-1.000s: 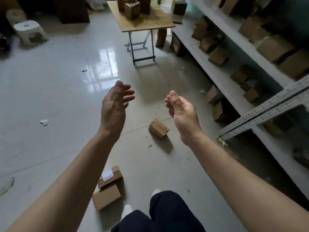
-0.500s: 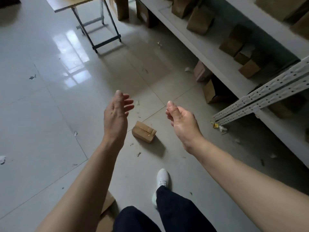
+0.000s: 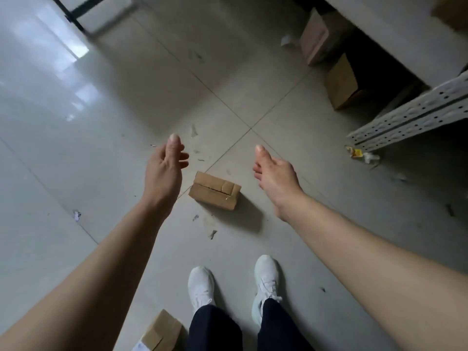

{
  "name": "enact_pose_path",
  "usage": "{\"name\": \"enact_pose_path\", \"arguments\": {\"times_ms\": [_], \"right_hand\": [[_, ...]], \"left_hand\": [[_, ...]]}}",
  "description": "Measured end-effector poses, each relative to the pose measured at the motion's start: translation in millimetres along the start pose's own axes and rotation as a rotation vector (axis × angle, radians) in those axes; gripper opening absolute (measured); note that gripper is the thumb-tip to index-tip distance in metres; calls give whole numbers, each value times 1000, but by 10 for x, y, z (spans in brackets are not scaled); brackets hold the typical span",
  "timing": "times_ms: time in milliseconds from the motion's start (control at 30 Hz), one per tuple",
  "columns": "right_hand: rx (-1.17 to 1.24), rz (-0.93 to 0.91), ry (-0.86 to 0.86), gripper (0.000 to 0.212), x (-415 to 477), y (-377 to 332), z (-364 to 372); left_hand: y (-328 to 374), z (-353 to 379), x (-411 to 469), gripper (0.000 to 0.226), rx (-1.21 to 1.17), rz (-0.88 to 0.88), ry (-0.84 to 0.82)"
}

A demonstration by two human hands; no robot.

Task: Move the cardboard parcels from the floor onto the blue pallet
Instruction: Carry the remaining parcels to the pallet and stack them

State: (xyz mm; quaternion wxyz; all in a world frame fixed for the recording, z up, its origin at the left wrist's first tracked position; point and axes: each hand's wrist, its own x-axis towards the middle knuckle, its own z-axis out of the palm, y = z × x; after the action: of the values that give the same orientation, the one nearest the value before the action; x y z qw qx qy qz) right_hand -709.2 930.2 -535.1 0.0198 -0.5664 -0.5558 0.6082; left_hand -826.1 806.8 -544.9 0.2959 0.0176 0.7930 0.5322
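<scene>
A small cardboard parcel (image 3: 214, 190) with a taped top lies on the grey tiled floor between my two hands. My left hand (image 3: 165, 171) hovers above and to the left of it, fingers relaxed, holding nothing. My right hand (image 3: 274, 177) hovers above and to its right, also relaxed and empty. Neither hand touches the parcel. Another cardboard parcel (image 3: 162, 331) lies at the bottom edge, left of my feet. The blue pallet is out of view.
My white shoes (image 3: 266, 282) stand just behind the parcel. A grey metal shelf unit (image 3: 410, 115) fills the right side, with cardboard boxes (image 3: 342, 82) on the floor under it. Black folding-table legs (image 3: 73, 16) stand at top left. Paper scraps litter the tiles.
I have stepped closer and the view has tilted down, so the parcel now lies right in front of my feet. Both hands stay spread and empty, now lower towards it.
</scene>
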Motion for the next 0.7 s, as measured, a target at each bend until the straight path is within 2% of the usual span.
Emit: {"name": "enact_pose_path", "arguments": {"times_ms": [167,300,367,433,500,600,700], "right_hand": [[-72,144,39,68,916,813,297],[-156,238,37,58,1530,1335,465],[-145,301,34,57,1794,1594,569],[-117,391,23,61,1978,1811,679],[-62,479,3,66,2166,2033,819],[22,582,-39,71,2371,2253,985],[110,644,-59,78,2437,2313,1098]], "left_hand": [[-1002,368,760,44,179,-44,-56],[-1666,662,1217,35,346,-102,-78],[-1932,784,1407,41,404,-169,-73],[-2186,851,1576,63,411,-243,-49],[-2469,916,1760,73,406,-329,-17],[-2781,996,1943,70,384,-430,-26],[-2865,1034,1968,60,358,-439,-37]]}}
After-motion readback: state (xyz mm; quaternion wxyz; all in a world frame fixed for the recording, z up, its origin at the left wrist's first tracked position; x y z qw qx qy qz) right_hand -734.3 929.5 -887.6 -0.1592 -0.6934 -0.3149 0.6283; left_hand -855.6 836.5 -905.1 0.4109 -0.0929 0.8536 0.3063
